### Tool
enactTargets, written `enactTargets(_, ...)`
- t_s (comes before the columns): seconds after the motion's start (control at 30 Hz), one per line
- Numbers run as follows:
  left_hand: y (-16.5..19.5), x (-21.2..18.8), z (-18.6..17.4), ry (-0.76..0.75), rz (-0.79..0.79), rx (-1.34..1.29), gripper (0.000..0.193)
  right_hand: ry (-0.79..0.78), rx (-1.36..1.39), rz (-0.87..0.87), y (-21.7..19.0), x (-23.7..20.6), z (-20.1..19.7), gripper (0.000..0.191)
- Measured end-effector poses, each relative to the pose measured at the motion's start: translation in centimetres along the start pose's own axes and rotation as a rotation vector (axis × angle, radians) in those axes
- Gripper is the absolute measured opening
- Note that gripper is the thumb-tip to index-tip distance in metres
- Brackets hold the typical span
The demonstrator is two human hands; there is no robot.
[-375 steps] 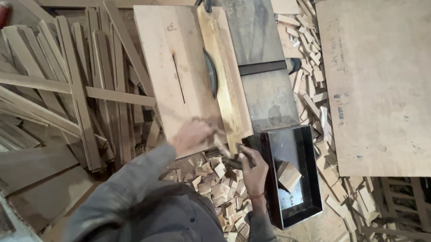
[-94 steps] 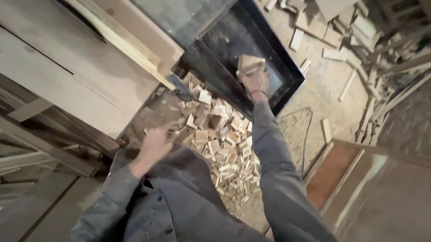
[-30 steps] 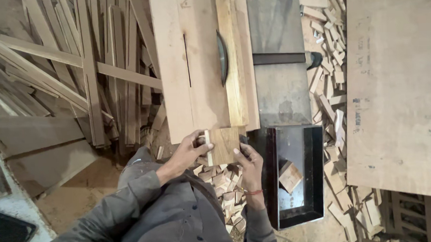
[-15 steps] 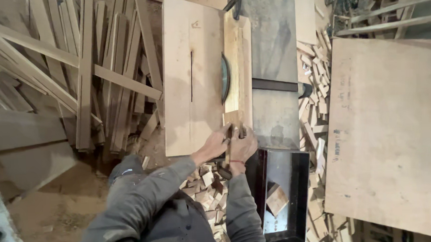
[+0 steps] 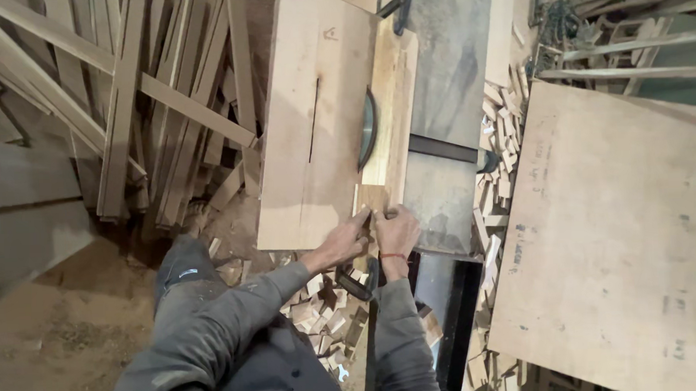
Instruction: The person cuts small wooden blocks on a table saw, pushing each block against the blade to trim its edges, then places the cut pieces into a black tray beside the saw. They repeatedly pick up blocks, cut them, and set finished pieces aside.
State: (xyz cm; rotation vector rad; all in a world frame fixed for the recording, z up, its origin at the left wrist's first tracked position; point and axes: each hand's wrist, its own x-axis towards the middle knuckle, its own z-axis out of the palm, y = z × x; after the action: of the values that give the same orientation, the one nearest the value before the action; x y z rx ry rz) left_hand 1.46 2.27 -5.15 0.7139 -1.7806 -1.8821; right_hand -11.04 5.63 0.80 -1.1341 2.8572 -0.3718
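Note:
A small wooden block [image 5: 373, 197] lies on the plywood top of a table saw [image 5: 315, 135], just in front of the round saw blade [image 5: 367, 130]. My left hand [image 5: 349, 238] presses on the block's near left edge. Beside it, my right hand [image 5: 398, 228] holds the block's near right side against a wooden fence strip [image 5: 395, 109]. Both hands sit at the table's near edge, a short way from the blade.
Long wooden slats [image 5: 129, 103] are piled at the left. Small offcut blocks [image 5: 325, 316] lie heaped on the floor below the hands. A black bin [image 5: 453, 323] stands at the lower right. A large plywood sheet [image 5: 604, 233] fills the right, with more offcuts [image 5: 500, 144] beside it.
Since the earlier frames my hands have brought a block from the bin side to the saw table. In the last half second the hands and block have slid a little nearer the blade.

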Motion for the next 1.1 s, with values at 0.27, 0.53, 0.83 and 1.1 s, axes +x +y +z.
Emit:
enactTargets(0.27,-0.1,2.6,-1.6,0.007,0.035,-0.018,0.074,0.077,-0.083,-0.185,-0.1,3.0,1.5,0.023)
enactTargets(0.53,1.6,4.4,-3.4,-0.011,-0.030,-0.045,0.075,0.046,-0.027,-0.082,-1.5,5.3,2.0,0.025)
enactTargets(0.83,1.6,6.2,-3.2,0.133,0.102,-0.080,0.068,0.066,-0.009,-0.051,-3.6,6.4,1.7,0.020)
enactTargets(1.1,2.5,4.1,-2.3,-0.057,-0.203,-0.092,0.082,0.029,-0.085,-0.013,-5.3,7.5,0.9,0.027)
